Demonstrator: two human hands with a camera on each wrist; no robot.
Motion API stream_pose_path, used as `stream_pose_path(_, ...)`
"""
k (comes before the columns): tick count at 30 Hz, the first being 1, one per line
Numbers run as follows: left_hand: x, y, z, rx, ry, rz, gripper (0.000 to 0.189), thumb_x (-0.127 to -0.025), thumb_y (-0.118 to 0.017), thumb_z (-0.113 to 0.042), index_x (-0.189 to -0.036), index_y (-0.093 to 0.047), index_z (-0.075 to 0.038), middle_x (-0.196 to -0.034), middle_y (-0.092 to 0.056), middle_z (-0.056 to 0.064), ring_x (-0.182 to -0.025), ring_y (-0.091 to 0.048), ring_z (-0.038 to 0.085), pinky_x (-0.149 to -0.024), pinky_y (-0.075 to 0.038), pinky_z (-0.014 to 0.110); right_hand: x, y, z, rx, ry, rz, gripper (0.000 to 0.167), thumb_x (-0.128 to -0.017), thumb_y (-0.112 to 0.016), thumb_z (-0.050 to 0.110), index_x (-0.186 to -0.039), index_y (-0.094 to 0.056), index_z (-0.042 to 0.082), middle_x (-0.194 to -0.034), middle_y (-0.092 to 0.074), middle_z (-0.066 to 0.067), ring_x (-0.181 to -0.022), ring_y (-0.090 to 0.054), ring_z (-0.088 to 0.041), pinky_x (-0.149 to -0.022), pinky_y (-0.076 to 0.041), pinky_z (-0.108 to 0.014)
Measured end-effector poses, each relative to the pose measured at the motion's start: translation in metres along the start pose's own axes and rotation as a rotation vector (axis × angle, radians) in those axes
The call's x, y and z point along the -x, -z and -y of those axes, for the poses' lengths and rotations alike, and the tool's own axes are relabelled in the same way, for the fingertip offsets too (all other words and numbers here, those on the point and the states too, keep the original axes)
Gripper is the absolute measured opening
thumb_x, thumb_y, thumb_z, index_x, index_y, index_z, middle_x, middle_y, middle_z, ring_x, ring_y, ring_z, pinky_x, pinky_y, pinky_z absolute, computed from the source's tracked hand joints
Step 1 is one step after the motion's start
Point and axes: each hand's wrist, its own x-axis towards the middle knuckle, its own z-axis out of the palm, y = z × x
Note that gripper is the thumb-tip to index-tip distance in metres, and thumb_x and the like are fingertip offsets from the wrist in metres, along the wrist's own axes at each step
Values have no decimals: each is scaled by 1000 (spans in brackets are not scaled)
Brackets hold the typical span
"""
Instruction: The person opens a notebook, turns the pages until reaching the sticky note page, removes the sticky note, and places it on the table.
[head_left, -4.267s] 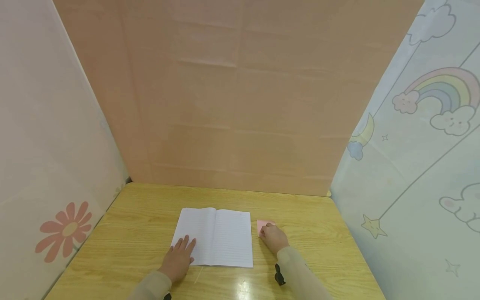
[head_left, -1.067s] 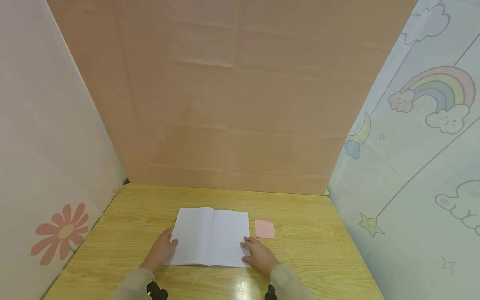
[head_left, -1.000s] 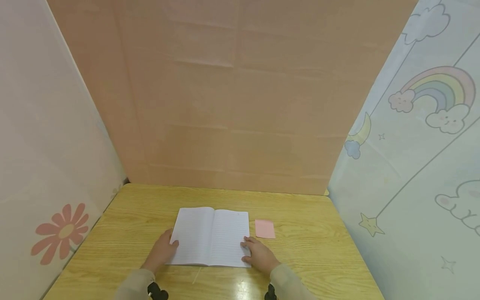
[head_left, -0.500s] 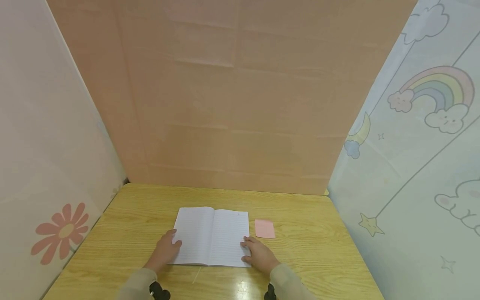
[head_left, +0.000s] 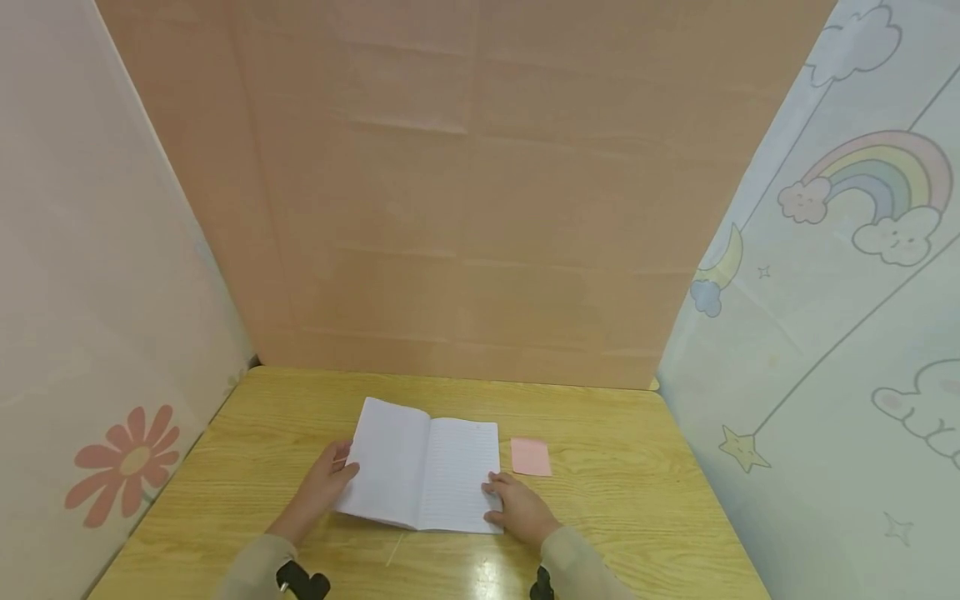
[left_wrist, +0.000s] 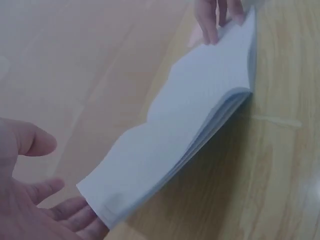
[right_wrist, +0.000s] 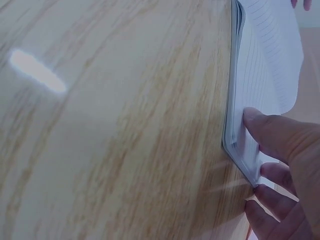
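An open lined notebook [head_left: 461, 467] lies on the wooden table, its left half raised and tilted off the tabletop. My left hand [head_left: 324, 482] is at the left edge of that raised half. In the left wrist view, the fingers [left_wrist: 75, 215] reach behind the notebook's lower corner, while the thumb [left_wrist: 37, 140] stands apart from the page. At the right edge, my right hand [head_left: 521, 507] grips the notebook. Its thumb [right_wrist: 265, 127] rests on the page and the other fingers are curled at the edge, partly hidden.
A pink sticky note [head_left: 531, 457] lies on the table [head_left: 615, 500] just right of the notebook. An orange-brown backdrop [head_left: 465, 208] rises behind the table. Printed panels stand at left [head_left: 135, 333] and right [head_left: 825, 333].
Earlier the right hand was at the pink note and the left lay flat on the page. Both then moved to the notebook's edges. Within the last half second the left half has risen.
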Motion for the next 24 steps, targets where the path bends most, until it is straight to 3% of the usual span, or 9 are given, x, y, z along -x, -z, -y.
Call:
stream_pose_path(6, 9, -3, -20, 108, -99, 31, 52, -98, -50, -6, -144, -30, 7, -146, -36, 30, -131, -40, 49, -106, -41, 55, 0, 1, 1, -8, -6, 3, 50, -83, -75, 28, -127, -63, 6, -139, -54, -13, -127, -51, -33, -103, -46, -45)
stream_pose_path(12, 13, -21, -37, 194, -210, 116, 54, -99, -51, -4, -146, -28, 4, -151, -32, 25, -136, -36, 44, -110, -39, 49, -2, -2, 0, 4, -1, 1, 51, -83, -75, 28, -127, -62, 7, -139, -54, -13, -128, -50, -33, -104, -45, -45)
stream_pose_path(19, 13, -48, -48, 141, -330, 280, 58, -103, -48, -24, -153, -22, -10, -154, -32, 12, -142, -32, 34, -116, -26, 54, -2, -1, 1, -17, -12, 9, 51, -82, -75, 28, -127, -62, 7, -139, -54, -13, -129, -49, -34, -106, -43, -46)
stream_pose_path(24, 11, -72, -47, -13, -397, 371, 62, -103, -44, -36, -155, -18, -12, -159, -24, 12, -145, -23, 36, -114, -23, 62, -2, -1, 1, -26, -3, 1, 50, -82, -75, 27, -125, -63, 6, -138, -55, -14, -128, -50, -34, -105, -44, -46)
